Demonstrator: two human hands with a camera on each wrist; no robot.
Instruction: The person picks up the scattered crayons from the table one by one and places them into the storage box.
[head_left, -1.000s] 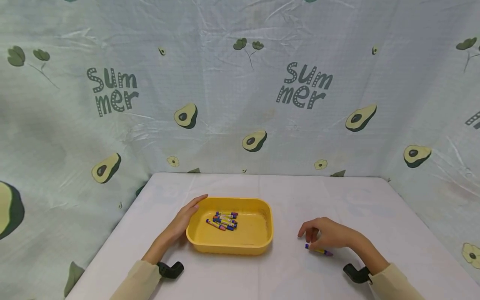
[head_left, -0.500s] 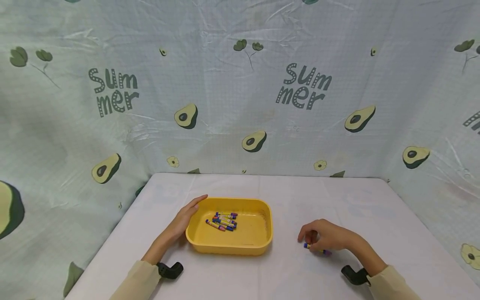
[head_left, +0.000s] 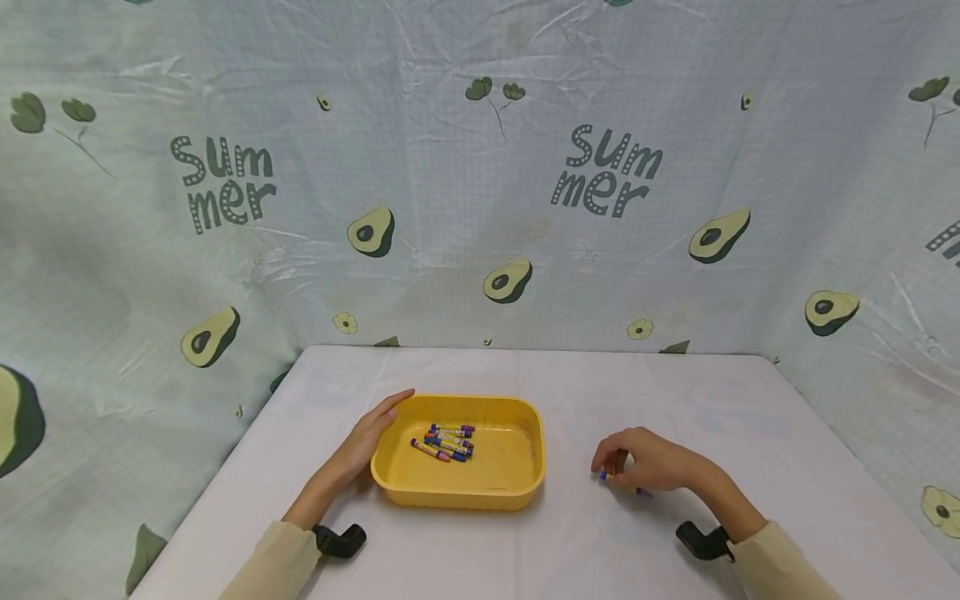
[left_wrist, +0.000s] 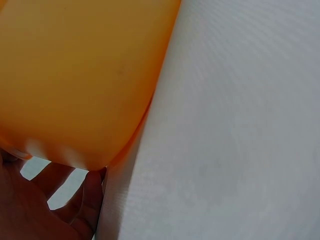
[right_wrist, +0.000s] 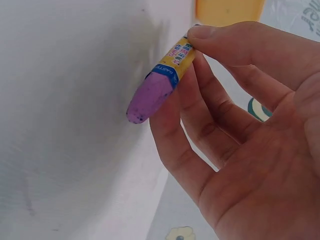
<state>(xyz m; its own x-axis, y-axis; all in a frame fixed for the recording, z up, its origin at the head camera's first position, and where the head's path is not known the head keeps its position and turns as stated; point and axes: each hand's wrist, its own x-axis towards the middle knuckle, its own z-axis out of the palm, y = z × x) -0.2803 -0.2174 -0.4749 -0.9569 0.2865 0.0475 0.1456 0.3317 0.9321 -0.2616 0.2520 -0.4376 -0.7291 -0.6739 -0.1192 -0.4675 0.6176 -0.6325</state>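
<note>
My right hand (head_left: 651,460) pinches a purple oil pastel crayon (right_wrist: 152,97) between thumb and fingertips, close over the table. The crayon has a yellow wrapper with blue bands; its bare purple tip points away from the fingers in the right wrist view. In the head view the hand covers its middle. My left hand (head_left: 369,439) holds the left end of a yellow tray (head_left: 498,479), one finger stretched along the far left corner. The left wrist view has bent fingers (left_wrist: 91,197) against the tray's wall. Several similar crayons (head_left: 450,443) lie loosely together inside, left of centre.
A white-covered table (head_left: 570,550) carries the tray and extends on both sides of it. Behind it hangs a pale curtain (head_left: 450,167) printed with avocados and lettering. Each wrist wears a black camera mount (head_left: 341,542).
My right hand has drawn the purple crayon slightly left and away from me, with fingers now further round it. The left hand and the tray stay in place.
</note>
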